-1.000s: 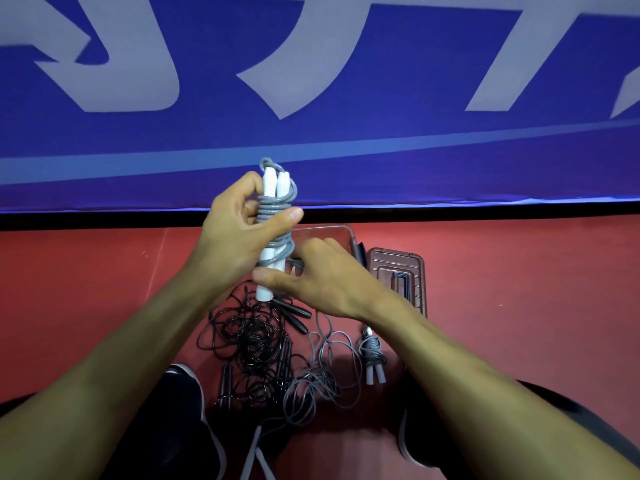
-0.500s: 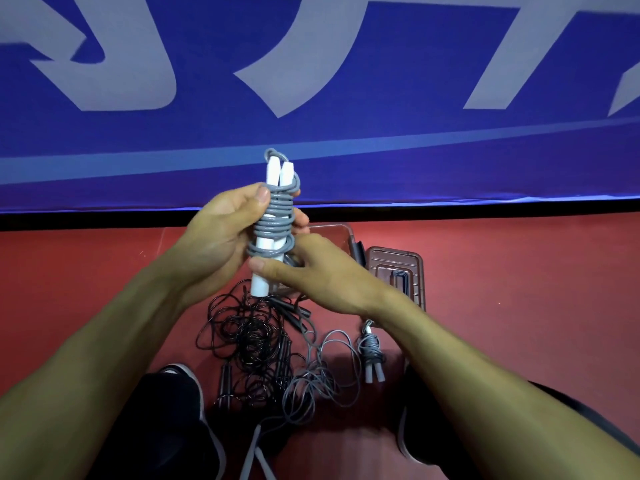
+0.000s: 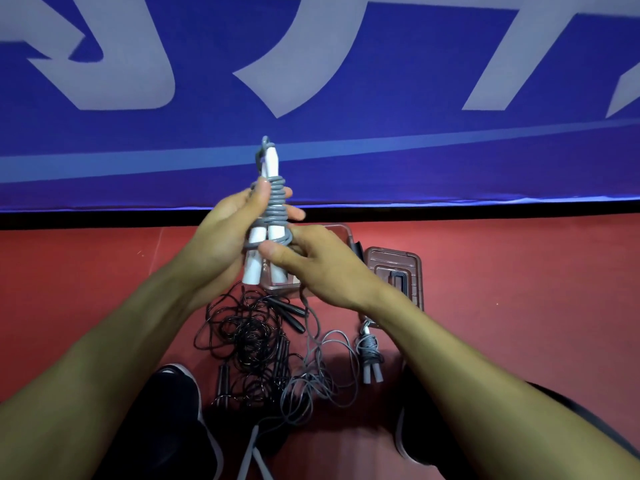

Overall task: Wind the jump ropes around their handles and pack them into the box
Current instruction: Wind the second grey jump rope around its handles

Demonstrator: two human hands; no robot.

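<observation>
Jump rope (image 3: 275,211), grey cord wound round its two white handles (image 3: 252,261), is held upright at centre frame, lifted above the red floor (image 3: 86,289) w/ a blue banner (image 3: 346,150) behind it. Left hand (image 3: 225,233) is wrapped round the bundle from the left, thumb pressed on the upper coils. Right hand (image 3: 311,261) pinches the cord at the lowest coil, thumb and fingers closed on it, just beside the handles' lower ends.

Below the hands, centre frame: a tangle of black ropes (image 3: 249,334) lies loose on the floor, black handles poking out to its right. Next to it, lower centre, a loose grey rope (image 3: 311,372) sprawls in loops. A second grey rope, already wound (image 3: 370,355), lies to the right of that, partly under the right forearm.

Clear box (image 3: 341,233) sits on the floor behind the right hand, mostly hidden; its brownish lid (image 3: 398,268) lies flat just to the right. Dark shoes (image 3: 173,410) show at bottom of frame.
</observation>
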